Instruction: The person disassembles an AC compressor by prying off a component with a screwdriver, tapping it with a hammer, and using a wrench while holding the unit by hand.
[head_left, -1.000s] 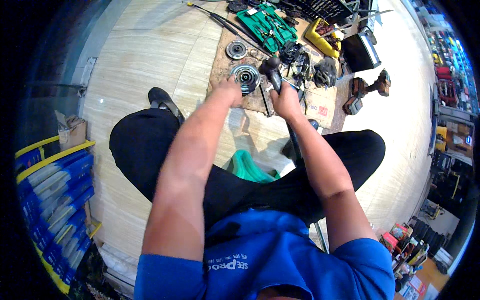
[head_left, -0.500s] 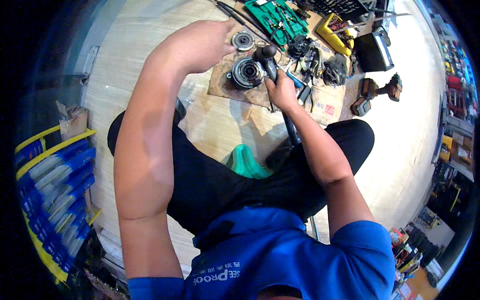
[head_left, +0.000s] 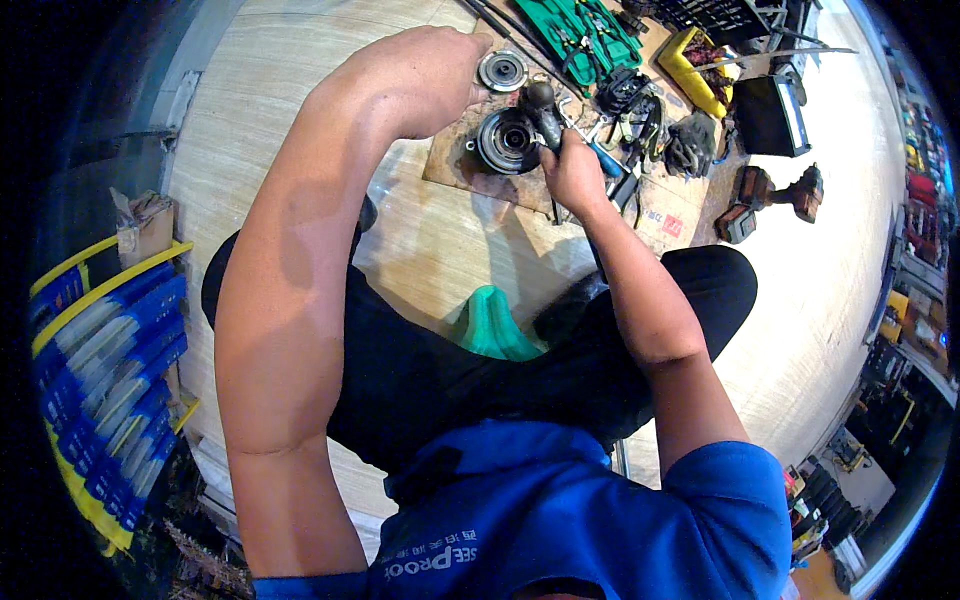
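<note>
Beside the round metal hub [head_left: 507, 141], right hand [head_left: 575, 172] clasps a black-handled tool [head_left: 541, 103]

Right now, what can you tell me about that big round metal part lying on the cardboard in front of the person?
The round metal part is a dark grey disc-like piece with ringed steps around a deep central hollow, and it looks like machined or cast metal. It lies flat, open face up, on a brown cardboard sheet on the pale floor. The right hand holds a dark-handled tool against its right edge. The left hand is above its upper left; whether it touches cannot be told. A smaller, lighter disc lies just beyond.
</note>
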